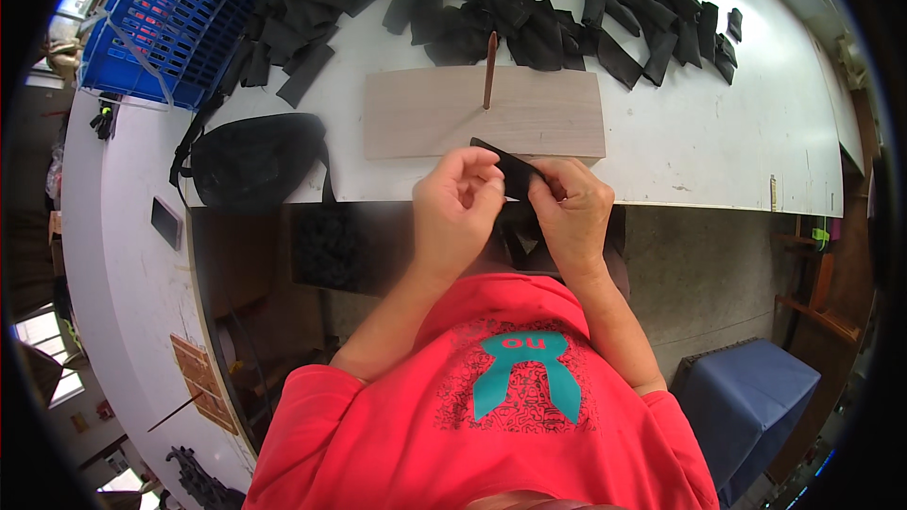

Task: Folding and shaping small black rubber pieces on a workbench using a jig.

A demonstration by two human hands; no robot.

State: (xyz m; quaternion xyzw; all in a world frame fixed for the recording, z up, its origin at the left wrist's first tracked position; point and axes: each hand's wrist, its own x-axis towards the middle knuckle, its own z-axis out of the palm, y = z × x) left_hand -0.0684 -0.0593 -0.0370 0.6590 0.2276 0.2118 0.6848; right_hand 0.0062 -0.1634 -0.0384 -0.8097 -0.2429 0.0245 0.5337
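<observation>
Pinching black fabric strip (513, 170) between both hands: left hand (455, 212), right hand (572, 212), near table edge.

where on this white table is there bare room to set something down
Bare white tabletop lies right of the pale wooden board, below the black fabric strips. Crowded: the back edge under strips, and the left end with the black bag and blue plastic crate.
</observation>
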